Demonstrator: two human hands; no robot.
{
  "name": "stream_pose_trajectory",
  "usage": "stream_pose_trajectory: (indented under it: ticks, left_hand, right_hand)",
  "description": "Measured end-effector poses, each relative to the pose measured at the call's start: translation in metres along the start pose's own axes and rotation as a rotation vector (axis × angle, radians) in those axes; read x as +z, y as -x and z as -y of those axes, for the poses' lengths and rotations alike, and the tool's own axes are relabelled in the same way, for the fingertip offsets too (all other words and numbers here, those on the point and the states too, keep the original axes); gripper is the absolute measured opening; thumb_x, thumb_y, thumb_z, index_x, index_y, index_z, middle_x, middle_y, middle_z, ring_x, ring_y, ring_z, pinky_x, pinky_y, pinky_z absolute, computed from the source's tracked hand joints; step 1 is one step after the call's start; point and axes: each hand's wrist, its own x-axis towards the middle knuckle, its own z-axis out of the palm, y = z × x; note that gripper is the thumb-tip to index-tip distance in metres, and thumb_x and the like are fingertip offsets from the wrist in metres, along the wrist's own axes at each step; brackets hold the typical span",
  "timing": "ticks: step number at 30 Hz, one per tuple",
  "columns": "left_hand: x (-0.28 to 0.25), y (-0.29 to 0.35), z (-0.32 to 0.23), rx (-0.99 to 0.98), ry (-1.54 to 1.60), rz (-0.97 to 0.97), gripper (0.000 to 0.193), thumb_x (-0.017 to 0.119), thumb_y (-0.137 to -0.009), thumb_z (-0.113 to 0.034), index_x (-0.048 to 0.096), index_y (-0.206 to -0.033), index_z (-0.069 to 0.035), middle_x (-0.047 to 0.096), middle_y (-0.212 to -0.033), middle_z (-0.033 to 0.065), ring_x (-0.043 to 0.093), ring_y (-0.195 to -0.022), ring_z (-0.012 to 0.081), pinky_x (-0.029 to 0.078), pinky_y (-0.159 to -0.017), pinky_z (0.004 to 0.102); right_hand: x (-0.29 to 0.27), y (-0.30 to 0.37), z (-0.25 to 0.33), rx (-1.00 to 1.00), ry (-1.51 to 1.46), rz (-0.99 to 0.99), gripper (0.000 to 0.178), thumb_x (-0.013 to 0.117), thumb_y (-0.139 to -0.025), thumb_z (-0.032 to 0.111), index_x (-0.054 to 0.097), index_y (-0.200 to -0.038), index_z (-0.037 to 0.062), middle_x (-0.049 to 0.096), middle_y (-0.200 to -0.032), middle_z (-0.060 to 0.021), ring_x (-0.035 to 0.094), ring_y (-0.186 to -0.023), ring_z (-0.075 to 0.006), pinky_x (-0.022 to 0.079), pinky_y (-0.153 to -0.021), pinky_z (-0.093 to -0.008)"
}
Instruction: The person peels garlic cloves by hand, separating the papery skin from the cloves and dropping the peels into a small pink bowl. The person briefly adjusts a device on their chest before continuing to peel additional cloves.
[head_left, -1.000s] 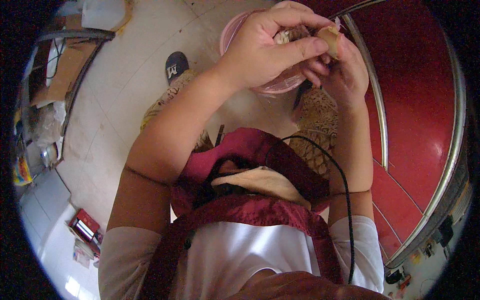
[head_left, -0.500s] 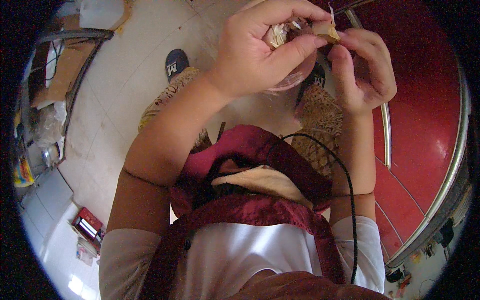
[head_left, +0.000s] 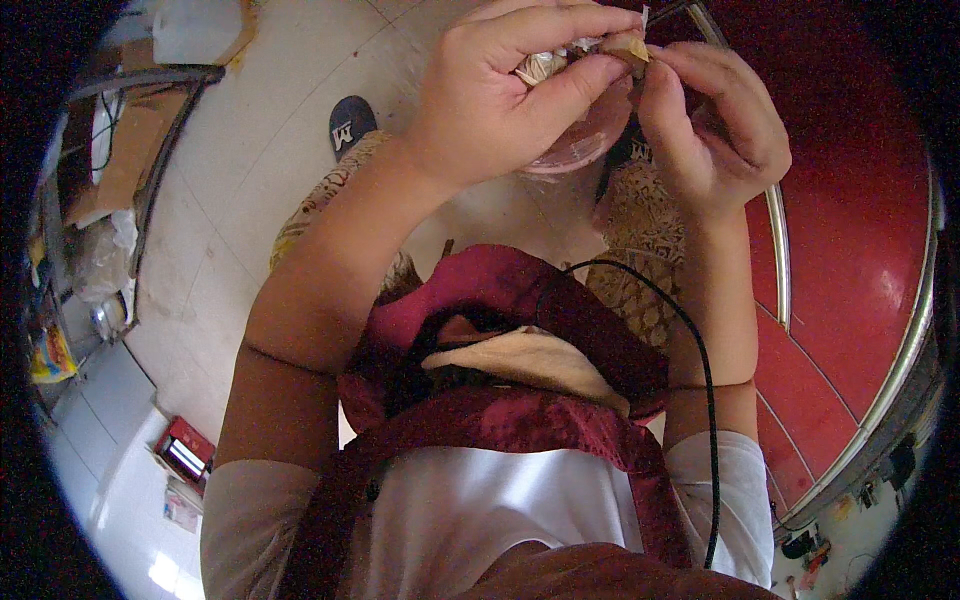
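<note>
My left hand (head_left: 500, 100) is closed at the upper middle, thumb and fingers pinching a small yellowish-tan piece (head_left: 632, 50) with a white tip. A pale, folded bundle (head_left: 542, 68) shows between its thumb and palm; I cannot make out its kind. From the right, my right hand (head_left: 715, 130) meets it, thumb and forefinger pinched at the other end of the tan piece. Below the hands is a pinkish, see-through round container (head_left: 585, 148), partly hidden by the left hand. I cannot tell what supports it.
Red panels (head_left: 850, 250) with metal trim stand on the right. A pale tiled floor (head_left: 240, 190) lies beneath, with a dark slipper (head_left: 350, 125) on one foot. At left are a dark-framed rack with cardboard (head_left: 150, 140) and a red box (head_left: 185, 450). A black cable (head_left: 700, 370) hangs by my right arm.
Both hands have shifted slightly left and up together, still pinching the tan piece. More of the pinkish container's lower rim shows beneath them.
</note>
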Motion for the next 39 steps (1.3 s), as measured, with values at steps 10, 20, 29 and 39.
stream_pose_trajectory:
  ticks: [10,20,29,39]
  left_hand:
    - [0.004,0.008,0.010,-0.233,0.330,-0.068,0.036,0.069,-0.097,0.001,0.060,-0.131,0.004,0.068,-0.122,0.0115,0.066,-0.110,0.0160,0.053,-0.096,0.0292]
    - [0.004,0.009,0.007,-0.348,0.503,-0.070,0.033,0.067,-0.099,-0.002,0.058,-0.131,0.003,0.070,-0.117,0.0073,0.066,-0.104,0.0116,0.054,-0.093,0.0274]
    - [-0.005,0.004,0.003,-0.385,0.483,-0.074,0.034,0.065,-0.101,-0.005,0.056,-0.133,0.003,0.070,-0.115,0.0088,0.068,-0.101,0.0140,0.056,-0.091,0.0286]
    - [-0.023,0.001,0.008,-0.611,0.759,-0.237,0.029,0.054,-0.107,-0.012,0.057,-0.133,0.001,0.068,-0.114,0.0100,0.070,-0.097,0.0191,0.062,-0.079,0.0313]
  right_hand:
    - [0.009,0.006,-0.008,0.128,-0.216,-0.009,0.006,0.071,-0.089,-0.006,0.072,-0.095,-0.0072,0.073,-0.095,-0.0134,0.068,-0.076,-0.0154,0.055,-0.070,-0.0257]
    - [0.013,0.010,-0.001,0.348,-0.388,-0.074,0.006,0.066,-0.095,-0.004,0.071,-0.098,-0.0070,0.072,-0.094,-0.0122,0.067,-0.072,-0.0122,0.054,-0.067,-0.0233]
    - [0.012,0.010,-0.008,0.494,-0.502,-0.107,0.009,0.064,-0.098,0.001,0.070,-0.101,-0.0052,0.072,-0.087,-0.0093,0.067,-0.071,-0.0130,0.055,-0.068,-0.0242]
    - [0.023,0.024,-0.048,0.748,-0.245,0.549,0.022,0.070,-0.093,0.019,0.074,-0.101,-0.0008,0.074,-0.087,-0.0066,0.067,-0.077,-0.0118,0.054,-0.072,-0.0275]
